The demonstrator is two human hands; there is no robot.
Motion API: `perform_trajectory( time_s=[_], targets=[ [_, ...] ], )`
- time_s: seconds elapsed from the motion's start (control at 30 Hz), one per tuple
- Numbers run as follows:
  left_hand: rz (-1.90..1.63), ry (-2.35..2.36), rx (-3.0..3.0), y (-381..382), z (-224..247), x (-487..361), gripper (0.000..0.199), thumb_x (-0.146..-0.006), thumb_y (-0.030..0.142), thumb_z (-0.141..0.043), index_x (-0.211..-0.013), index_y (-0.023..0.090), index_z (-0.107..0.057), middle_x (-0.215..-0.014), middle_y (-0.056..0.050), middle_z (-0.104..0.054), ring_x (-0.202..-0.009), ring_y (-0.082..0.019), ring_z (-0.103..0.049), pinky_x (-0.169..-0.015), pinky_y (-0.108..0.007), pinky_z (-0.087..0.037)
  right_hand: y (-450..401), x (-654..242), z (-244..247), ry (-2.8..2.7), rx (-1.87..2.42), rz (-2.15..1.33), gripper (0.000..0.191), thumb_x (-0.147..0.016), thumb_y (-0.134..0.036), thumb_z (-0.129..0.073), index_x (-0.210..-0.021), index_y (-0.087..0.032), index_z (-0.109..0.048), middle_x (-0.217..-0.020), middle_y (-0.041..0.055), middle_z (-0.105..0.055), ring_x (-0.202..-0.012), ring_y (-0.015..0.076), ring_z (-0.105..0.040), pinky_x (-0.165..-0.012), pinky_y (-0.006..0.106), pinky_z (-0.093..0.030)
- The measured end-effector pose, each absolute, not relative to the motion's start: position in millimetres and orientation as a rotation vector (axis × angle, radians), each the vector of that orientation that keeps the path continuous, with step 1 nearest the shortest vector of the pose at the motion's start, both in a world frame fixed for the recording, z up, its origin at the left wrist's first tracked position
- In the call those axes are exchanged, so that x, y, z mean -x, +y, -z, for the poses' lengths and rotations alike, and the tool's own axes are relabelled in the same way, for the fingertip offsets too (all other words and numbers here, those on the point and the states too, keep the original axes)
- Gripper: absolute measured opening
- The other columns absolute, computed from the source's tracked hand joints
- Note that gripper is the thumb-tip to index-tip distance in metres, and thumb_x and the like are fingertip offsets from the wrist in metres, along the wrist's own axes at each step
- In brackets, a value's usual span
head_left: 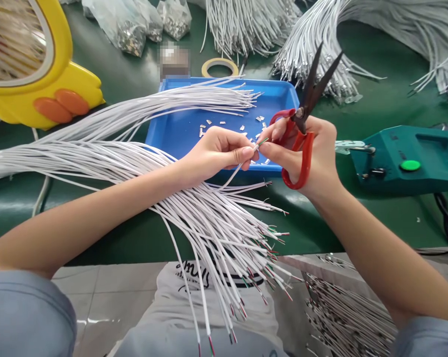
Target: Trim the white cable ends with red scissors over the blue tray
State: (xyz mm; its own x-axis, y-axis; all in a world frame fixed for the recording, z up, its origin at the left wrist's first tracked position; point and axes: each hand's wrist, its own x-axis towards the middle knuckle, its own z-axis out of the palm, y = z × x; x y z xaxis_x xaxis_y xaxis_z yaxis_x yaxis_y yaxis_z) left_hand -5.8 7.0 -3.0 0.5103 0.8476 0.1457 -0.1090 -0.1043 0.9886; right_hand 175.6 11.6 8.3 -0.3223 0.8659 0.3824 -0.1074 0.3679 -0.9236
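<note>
While the left hand [227, 151] pinched a slim white plastic-sheathed cable [236, 173] between thumb and bent fingers, close to its stripped end, the right hand [320, 153] met it from the other side, thumb and fingertip set about the thin coloured wires [263, 141], a green one among them, that poked out of the sheath. How firmly that second pinch bore could not be told. Hung by their red plastic loops on the right hand, dark-bladed metal scissors [301, 114] pointed upward, away from the wires, their blades a little apart. Beneath and beyond both sets of fingertips lay a shallow blue rectangular tray [183, 134], with small pale scraps [208, 122] scattered on its floor. A loose bundle of long white cables [216, 223] fanned out below the left hand, many ends showing red, green or dark cores; another white sheaf [187, 101] reached over the tray beyond that hand. To the right of the right hand sat a boxy teal machine [391, 144]. Judging by the pose, the step in hand was sorting or spreading the bared wires rather than cutting. The next move seemed to call for a steady left pinch on the sheath and a light right touch, the blades held clear.
</note>
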Motion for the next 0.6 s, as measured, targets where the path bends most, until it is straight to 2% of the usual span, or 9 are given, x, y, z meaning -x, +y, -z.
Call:
perform_trajectory(
  time_s=[0.27, 0.43, 0.6],
  targets=[
    [-0.884, 0.699, -1.472, 6.2, 0.7, 5.1, 0.031, -0.083, 0.043, -0.065, -0.073, 0.014, -0.069, -0.059, -0.001, -0.058, -0.047, -0.005, -0.043, -0.044, -0.020, -0.033, 10.4, -173.7, -9.2, -1.626, 0.740, -1.062, 0.019, -0.069, -0.017, -0.076, -0.070, -0.020, -0.057, -0.073, -0.0028, -0.062, -0.066, 0.0098, -0.060, -0.062, 0.026, -0.051],
    [-0.907, 0.650, -1.428, 7.1, 3.2, 5.3, 0.029, -0.080, 0.042, -0.070, -0.072, 0.014, -0.069, -0.060, -0.001, -0.061, -0.048, -0.005, -0.043, -0.044, -0.019, -0.031, 9.0, -172.8, -10.8, -1.621, 0.738, -1.089, 0.022, -0.067, -0.020, -0.079, -0.070, -0.020, -0.057, -0.074, -0.0020, -0.065, -0.064, 0.0095, -0.060, -0.057, 0.024, -0.049],
    [-0.900, 0.638, -1.391, 7.2, 2.4, 5.3, 0.028, -0.078, 0.040, -0.073, -0.070, 0.014, -0.069, -0.059, -0.001, -0.060, -0.048, -0.004, -0.043, -0.043, -0.019, -0.030, 10.8, -175.4, -9.1, -1.605, 0.715, -1.144, 0.026, -0.064, -0.023, -0.082, -0.072, -0.020, -0.057, -0.074, -0.0028, -0.065, -0.064, 0.0103, -0.062, -0.061, 0.026, -0.051]
  ],
)
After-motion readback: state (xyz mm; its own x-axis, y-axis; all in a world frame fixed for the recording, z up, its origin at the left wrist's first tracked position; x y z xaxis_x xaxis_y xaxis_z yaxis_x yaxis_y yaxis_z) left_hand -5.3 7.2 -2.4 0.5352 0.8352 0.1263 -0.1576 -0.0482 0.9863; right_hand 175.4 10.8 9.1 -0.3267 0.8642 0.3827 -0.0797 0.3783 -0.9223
